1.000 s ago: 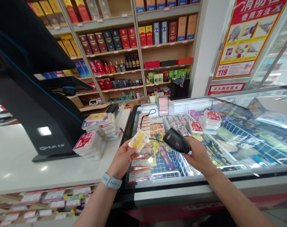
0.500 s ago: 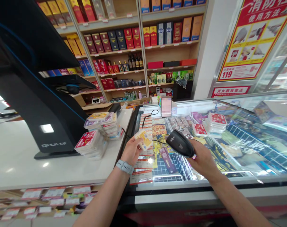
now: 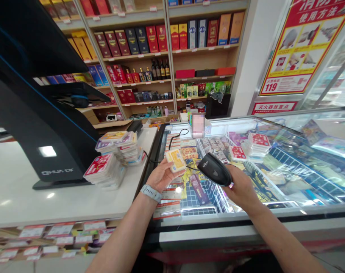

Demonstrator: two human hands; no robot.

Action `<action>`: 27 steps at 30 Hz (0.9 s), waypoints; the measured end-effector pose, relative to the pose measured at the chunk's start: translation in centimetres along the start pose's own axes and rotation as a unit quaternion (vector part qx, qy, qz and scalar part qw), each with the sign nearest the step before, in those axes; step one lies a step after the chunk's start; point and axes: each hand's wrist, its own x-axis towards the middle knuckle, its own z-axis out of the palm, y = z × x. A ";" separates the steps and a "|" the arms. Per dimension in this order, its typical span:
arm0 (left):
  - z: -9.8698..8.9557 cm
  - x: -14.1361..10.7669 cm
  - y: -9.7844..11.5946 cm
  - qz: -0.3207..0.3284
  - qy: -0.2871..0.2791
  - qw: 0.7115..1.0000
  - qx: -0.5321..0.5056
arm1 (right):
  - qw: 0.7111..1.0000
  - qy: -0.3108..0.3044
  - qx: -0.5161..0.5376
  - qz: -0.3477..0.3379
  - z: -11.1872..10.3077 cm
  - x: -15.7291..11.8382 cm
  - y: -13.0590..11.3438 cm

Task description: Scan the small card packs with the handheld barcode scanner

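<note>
Above the glass-topped freezer, my left hand (image 3: pixel 160 175) holds a small flat pack with a yellow label (image 3: pixel 175 160) by its edge. My right hand (image 3: pixel 242 188) grips a black barcode scanner (image 3: pixel 214 169) by its handle, its head tilted toward the pack but apart from it. A thin black cable runs from the scanner leftward behind the pack. On the counter left of my left hand stand stacked packs with red labels (image 3: pixel 100 167) and another stack with yellow and purple labels (image 3: pixel 119 143). More red-labelled packs (image 3: pixel 259 142) are piled on the freezer glass to the right.
A black checkout terminal (image 3: pixel 58 163) rises from the white counter (image 3: pixel 16 193) at left. The freezer (image 3: pixel 231 223) shows wire baskets of frozen goods under its glass. Behind are shelves of boxes and bottles (image 3: pixel 132 57), and a red and yellow poster (image 3: pixel 300 45) at right.
The yellow-labelled pack has turned slightly and come a little nearer the scanner, with more of my left palm showing beneath it. The whole view has shifted a little.
</note>
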 end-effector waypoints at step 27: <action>-0.2 1.1 -1.9 0.179 0.056 0.968 0.167 | 0.999 0.016 -0.027 -0.026 0.3 -0.2 0.4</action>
